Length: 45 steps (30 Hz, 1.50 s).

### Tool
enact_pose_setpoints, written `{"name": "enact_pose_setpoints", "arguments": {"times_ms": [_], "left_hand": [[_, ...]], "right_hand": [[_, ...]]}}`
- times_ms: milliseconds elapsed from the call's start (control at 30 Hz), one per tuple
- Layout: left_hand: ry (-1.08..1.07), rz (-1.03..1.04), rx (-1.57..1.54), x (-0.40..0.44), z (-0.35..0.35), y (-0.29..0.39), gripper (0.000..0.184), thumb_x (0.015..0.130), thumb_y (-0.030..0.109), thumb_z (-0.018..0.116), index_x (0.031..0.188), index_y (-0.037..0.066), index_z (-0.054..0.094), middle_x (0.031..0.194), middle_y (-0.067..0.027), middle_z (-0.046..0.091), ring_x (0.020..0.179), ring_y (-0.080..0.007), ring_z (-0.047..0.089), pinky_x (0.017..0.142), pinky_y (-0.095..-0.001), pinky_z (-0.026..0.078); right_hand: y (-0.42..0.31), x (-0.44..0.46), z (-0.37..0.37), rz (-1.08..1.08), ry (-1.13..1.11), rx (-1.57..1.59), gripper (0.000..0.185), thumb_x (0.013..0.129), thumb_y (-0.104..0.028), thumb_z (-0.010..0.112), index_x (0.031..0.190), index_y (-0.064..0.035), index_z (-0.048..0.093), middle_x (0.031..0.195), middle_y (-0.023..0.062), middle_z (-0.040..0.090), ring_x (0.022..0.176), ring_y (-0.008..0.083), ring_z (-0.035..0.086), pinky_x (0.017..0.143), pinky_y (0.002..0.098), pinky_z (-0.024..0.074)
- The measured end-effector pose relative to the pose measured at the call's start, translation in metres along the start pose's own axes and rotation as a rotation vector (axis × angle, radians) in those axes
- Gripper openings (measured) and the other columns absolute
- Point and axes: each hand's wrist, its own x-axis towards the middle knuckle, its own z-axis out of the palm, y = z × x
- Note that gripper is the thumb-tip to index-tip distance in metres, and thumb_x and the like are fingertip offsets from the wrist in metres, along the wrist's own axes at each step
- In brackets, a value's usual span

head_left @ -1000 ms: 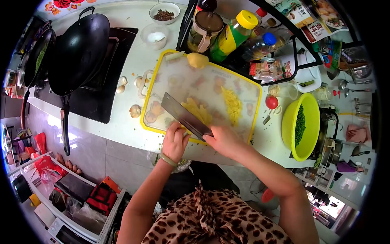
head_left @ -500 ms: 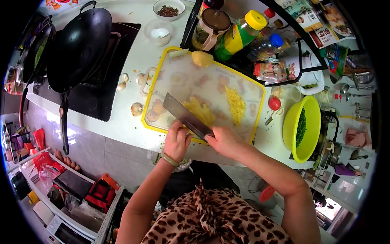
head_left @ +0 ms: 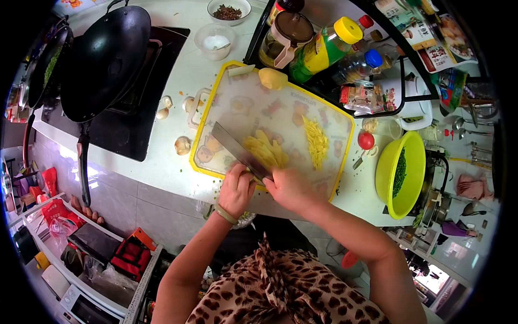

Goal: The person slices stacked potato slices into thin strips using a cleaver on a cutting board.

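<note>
My right hand (head_left: 295, 190) is closed around the handle of a wide cleaver (head_left: 236, 147), whose blade slants to the upper left over a cutting board (head_left: 259, 97) with a yellow rim. Close against the blade's near side, my left hand (head_left: 236, 190) has its fingers curled down on potato slices, mostly hidden beneath them. Beyond the blade lies a pile of cut potato slices (head_left: 266, 150). Thin potato shreds (head_left: 315, 141) form a heap on the board's right. A peeled potato (head_left: 273, 79) and a pale flat slice (head_left: 241, 70) rest at the far edge.
Left of the board are garlic bulbs (head_left: 182, 145) and a black wok (head_left: 108, 65) on the stove. Bottles (head_left: 326, 48) stand in a rack behind. To the right are a tomato (head_left: 366, 141) and a yellow-green basin (head_left: 384, 178) holding chopped greens. Small bowls (head_left: 214, 42) sit at the back.
The cleaver and my right hand have shifted slightly left, nearer my left hand. My left hand stays at nearly the same spot. The whole view has moved a little.
</note>
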Motion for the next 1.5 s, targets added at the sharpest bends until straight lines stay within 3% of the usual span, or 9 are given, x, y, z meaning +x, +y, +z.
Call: {"name": "enact_pose_setpoints", "arguments": {"times_ms": [200, 267, 467, 1500], "left_hand": [[-0.06, -0.014, -0.006, -0.003, -0.004, -0.003, 0.027, 0.071, 0.0, 0.071, 0.094, 0.002, 0.057, 0.115, -0.0161, 0.052, 0.102, -0.034, 0.055, 0.085, -0.0401, 0.048], [0.017, 0.001, 0.017, -0.003, -0.003, -0.004, 0.023, 0.073, -0.001, 0.067, 0.093, 0.003, 0.058, 0.114, -0.0141, 0.053, 0.095, -0.0334, 0.056, 0.08, -0.0395, 0.049], [0.097, -0.099, -0.054, 0.003, -0.004, -0.002, 0.016, 0.075, -0.005, 0.062, 0.088, 0.002, 0.057, 0.1, -0.0141, 0.06, 0.086, -0.0315, 0.06, 0.074, -0.0363, 0.05], [0.196, -0.193, -0.09, 0.004, 0.004, 0.002, 0.011, 0.074, -0.007, 0.062, 0.08, 0.001, 0.058, 0.096, -0.0139, 0.061, 0.08, -0.0297, 0.062, 0.069, -0.0345, 0.051]], "right_hand": [[-0.005, 0.006, 0.018, -0.034, 0.148, 0.014, 0.024, 0.088, -0.024, 0.054, 0.079, -0.0018, 0.054, 0.07, 0.0204, 0.061, 0.066, 0.0406, 0.059, 0.059, 0.0496, 0.0462], [-0.004, 0.01, 0.018, -0.054, 0.194, 0.027, 0.024, 0.088, -0.024, 0.054, 0.079, -0.0019, 0.054, 0.069, 0.0203, 0.06, 0.065, 0.0408, 0.059, 0.059, 0.05, 0.0459], [-0.004, 0.005, 0.001, -0.016, 0.085, 0.098, 0.025, 0.089, -0.026, 0.054, 0.082, -0.0012, 0.054, 0.071, 0.0202, 0.06, 0.068, 0.0403, 0.059, 0.061, 0.0497, 0.0453], [-0.011, -0.012, -0.013, 0.029, -0.035, -0.025, 0.027, 0.09, -0.025, 0.054, 0.082, 0.0003, 0.055, 0.073, 0.0219, 0.061, 0.072, 0.0411, 0.06, 0.065, 0.0493, 0.0464]]}}
